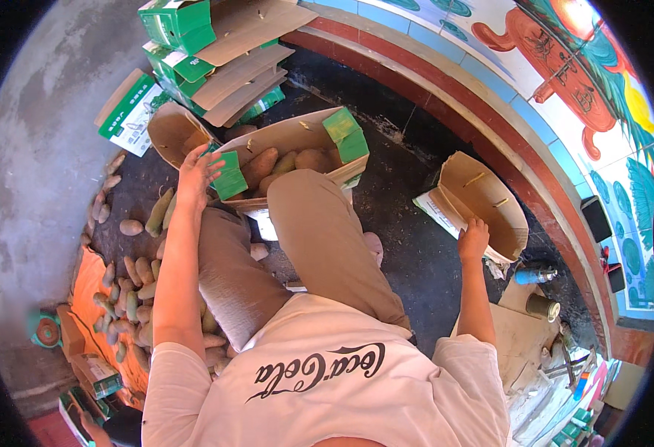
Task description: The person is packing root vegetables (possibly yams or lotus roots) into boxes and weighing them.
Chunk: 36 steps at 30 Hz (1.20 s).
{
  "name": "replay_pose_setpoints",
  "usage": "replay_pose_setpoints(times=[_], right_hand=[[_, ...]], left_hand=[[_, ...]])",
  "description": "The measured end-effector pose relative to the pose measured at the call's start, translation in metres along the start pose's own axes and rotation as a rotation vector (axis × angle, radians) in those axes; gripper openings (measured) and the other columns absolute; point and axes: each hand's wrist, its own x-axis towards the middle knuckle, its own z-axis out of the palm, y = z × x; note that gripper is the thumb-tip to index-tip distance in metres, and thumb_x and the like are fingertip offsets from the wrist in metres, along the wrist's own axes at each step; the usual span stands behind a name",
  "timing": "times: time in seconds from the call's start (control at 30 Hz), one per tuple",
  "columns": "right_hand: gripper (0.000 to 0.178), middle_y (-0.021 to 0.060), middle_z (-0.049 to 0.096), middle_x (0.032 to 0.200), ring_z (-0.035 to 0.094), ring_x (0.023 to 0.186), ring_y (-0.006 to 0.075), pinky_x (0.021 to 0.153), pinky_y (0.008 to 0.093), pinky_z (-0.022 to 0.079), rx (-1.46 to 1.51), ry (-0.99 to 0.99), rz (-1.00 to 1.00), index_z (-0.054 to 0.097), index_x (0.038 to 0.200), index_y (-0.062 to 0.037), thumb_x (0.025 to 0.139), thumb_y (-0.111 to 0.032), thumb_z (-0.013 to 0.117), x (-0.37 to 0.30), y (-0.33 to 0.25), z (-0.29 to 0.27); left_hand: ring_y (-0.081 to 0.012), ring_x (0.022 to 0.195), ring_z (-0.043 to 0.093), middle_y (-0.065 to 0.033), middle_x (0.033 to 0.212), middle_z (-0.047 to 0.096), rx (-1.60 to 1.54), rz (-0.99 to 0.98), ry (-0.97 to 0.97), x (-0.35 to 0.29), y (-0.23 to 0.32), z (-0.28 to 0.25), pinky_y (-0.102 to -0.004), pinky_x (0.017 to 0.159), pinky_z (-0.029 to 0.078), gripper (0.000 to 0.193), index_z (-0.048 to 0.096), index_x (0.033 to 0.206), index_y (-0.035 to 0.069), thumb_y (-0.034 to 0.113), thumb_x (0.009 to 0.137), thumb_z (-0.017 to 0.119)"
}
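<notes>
Toward the upper left, a tall stack of green-and-brown cartons (pixel 226 78), close to the grey wall (pixel 51 134). Down the left side, a broad heap of loose tubers (pixel 144 270), partly over an orange sheet (pixel 92 272). In the middle, a long filled carton (pixel 286 134), open, with a near wall partly hidden by the right knee (pixel 305 194). Well to the right on the dark floor (pixel 409 261), a bare-looking carton (pixel 491 190), also open. Next in size, the left hand (pixel 197 170), raised just beside a green end flap (pixel 230 177) of the filled carton, fingers loosely spread, nothing seen between them; cannot tell contact from nearness there. Then the right hand (pixel 474 237), at the near rim of the bare-looking carton, fingers bent over the edge; cannot tell firm grip from light touch. Smallest, the packed tubers (pixel 260 165), lying inside the filled carton. Step in hand, by judgement: carton handling, apparently centred on the right-hand rim. Needed for any shift of that carton: a sure pinch on the wall.
</notes>
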Motion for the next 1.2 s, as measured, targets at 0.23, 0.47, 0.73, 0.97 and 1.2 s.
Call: replay_pose_setpoints(times=[0.23,0.47,0.73,0.97,1.2], right_hand=[[0.022,0.0117,0.057,0.093,0.055,0.091,0.0285,0.074,0.0392,0.046,-0.037,-0.148,0.080,0.059,0.092,-0.0067,0.073,-0.018,0.063,0.004,0.009,0.027],[0.013,0.0148,0.059,0.089,0.059,0.084,0.0312,0.070,0.0414,0.049,-0.001,-0.196,0.040,0.060,0.084,-0.0097,0.078,-0.019,0.053,0.005,0.003,0.056],[0.012,0.0128,0.062,0.082,0.062,0.076,0.0310,0.065,0.0410,0.050,-0.080,-0.238,-0.087,0.059,0.082,-0.0096,0.079,-0.018,0.052,0.007,-0.009,0.062],[0.009,0.0092,0.062,0.079,0.063,0.073,0.0274,0.062,0.0381,0.050,-0.104,-0.152,-0.178,0.058,0.084,-0.0099,0.078,-0.014,0.053,-0.001,-0.007,0.054],[0.011,0.0098,0.061,0.080,0.062,0.071,0.0259,0.061,0.0372,0.048,-0.124,-0.063,-0.181,0.057,0.086,-0.0102,0.079,-0.019,0.055,0.009,-0.017,0.044]], left_hand=[[-0.0191,0.090,0.058,-0.0114,0.104,0.058,0.003,0.001,-0.017,-0.001,-0.001,-0.006,-0.0292,0.076,0.045,0.031,0.044,0.117,0.003,0.013,0.088,0.047],[-0.0168,0.088,0.059,-0.0086,0.100,0.060,0.007,0.013,-0.033,0.003,-0.005,-0.013,-0.0278,0.074,0.045,0.024,0.051,0.110,0.003,0.016,0.089,0.048],[-0.0168,0.088,0.059,-0.0089,0.099,0.061,0.063,0.044,0.000,0.003,-0.004,-0.017,-0.0271,0.073,0.045,0.023,0.052,0.108,0.003,0.015,0.089,0.048],[-0.0168,0.085,0.059,-0.0100,0.098,0.061,0.046,0.106,-0.019,0.000,-0.009,-0.012,-0.0277,0.072,0.045,0.023,0.054,0.106,0.002,0.017,0.089,0.046],[-0.0163,0.083,0.059,-0.0091,0.095,0.061,0.105,0.095,-0.034,0.001,-0.012,-0.010,-0.0278,0.072,0.045,0.022,0.055,0.103,0.002,0.016,0.089,0.048]])
